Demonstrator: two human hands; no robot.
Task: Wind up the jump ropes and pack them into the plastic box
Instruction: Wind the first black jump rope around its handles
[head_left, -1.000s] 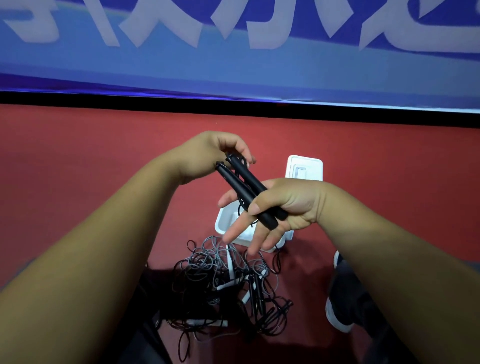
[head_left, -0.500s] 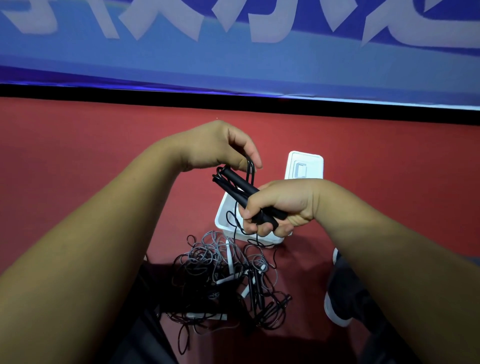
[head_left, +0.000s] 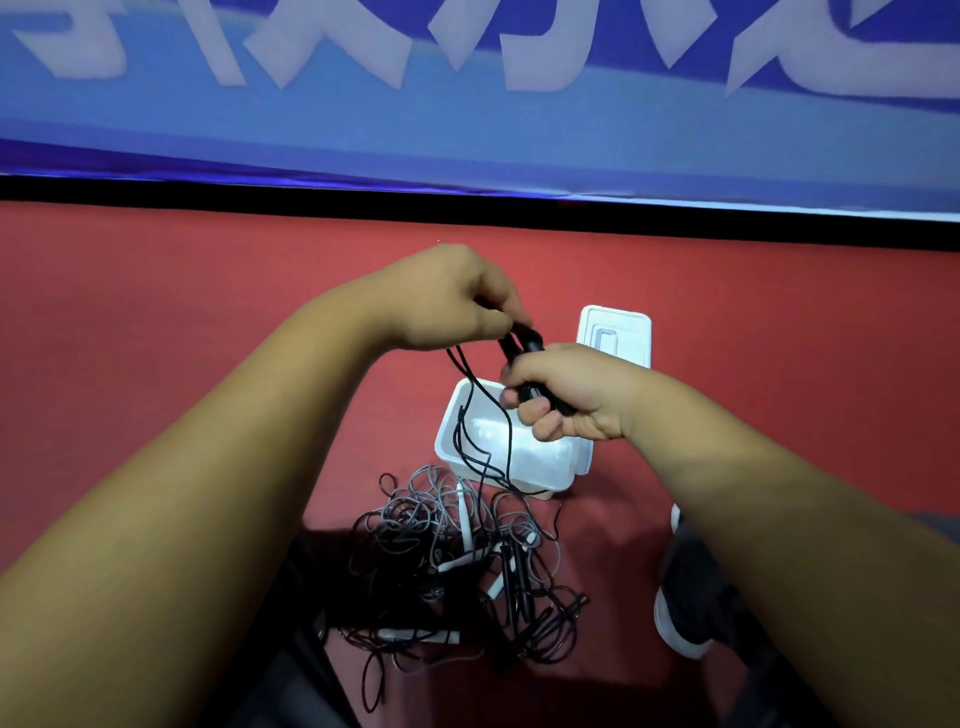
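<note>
Our right hand (head_left: 571, 400) is closed in a fist round the two black handles (head_left: 530, 343) of one jump rope, held side by side with their far ends poking out above the knuckles. Our left hand (head_left: 447, 306) meets them there, its fingertips pinching the black cord (head_left: 470, 395) just where it leaves the handles. From that pinch the cord drops in loose strands across the open plastic box (head_left: 447, 441) and runs down into the pile of jump ropes (head_left: 447, 551) on the red floor (head_left: 208, 312) nearer to us.

We judge the rope light and easy to lift. The handles look stiff and slim, so they make the firm core to wind on, and a full grip at their middle seems right. The cord looks thin, limp and probably a little springy. It should bend round the handles readily, yet coils may slacken unless we keep tension with the pinching hand. Best to take the cord close to the handles and feed it a short length at a time.

The hanging strands run into a tangle of grey and black cords with white handles (head_left: 464, 512) among them, so pulling hard could drag the pile or tighten a knot.

The box's lid (head_left: 615, 332) lies just beyond it, and a shoe (head_left: 685, 613) stands to the right of the pile.
</note>
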